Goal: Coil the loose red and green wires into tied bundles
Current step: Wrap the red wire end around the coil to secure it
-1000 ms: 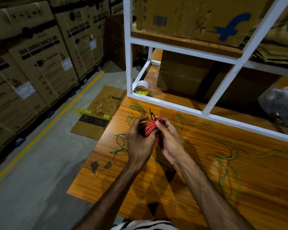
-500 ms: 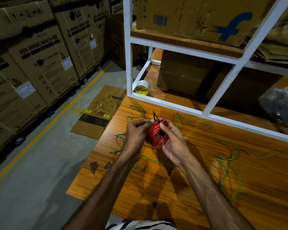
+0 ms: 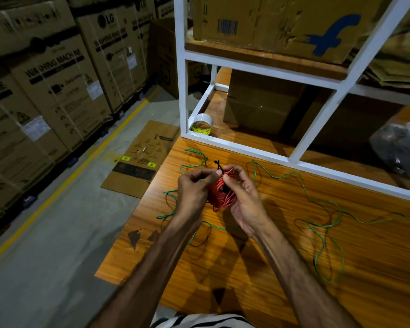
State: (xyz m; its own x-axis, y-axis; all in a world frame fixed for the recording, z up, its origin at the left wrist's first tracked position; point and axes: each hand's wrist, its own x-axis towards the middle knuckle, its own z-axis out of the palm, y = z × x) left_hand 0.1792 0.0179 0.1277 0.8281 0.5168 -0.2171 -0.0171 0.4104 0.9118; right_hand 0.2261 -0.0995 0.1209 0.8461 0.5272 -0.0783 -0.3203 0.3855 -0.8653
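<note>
Left hand [image 3: 191,190] and right hand [image 3: 243,195] holding a red wire bundle [image 3: 220,196] above the counter [image 3: 270,268], fingers pinching its black tie [image 3: 217,165], green wire [image 3: 317,223] lying loose

Both hands [image 3: 219,194] gripping red wire coil [image 3: 221,196] — green wire [image 3: 322,223] loose

The left hand [image 3: 191,188] has uncovered the coiled red wire bundle [image 3: 221,195], pinching its black tie [image 3: 217,165].

hands: 2, left [image 3: 192,188] + right [image 3: 244,197] | red wire coil [image 3: 221,196]: 1, between hands | black tie [image 3: 217,165]: 1, above the coil | green wire [image 3: 327,223]: count unclear, loose around hands | tape roll [image 3: 202,124]: 1, beyond hands
</note>
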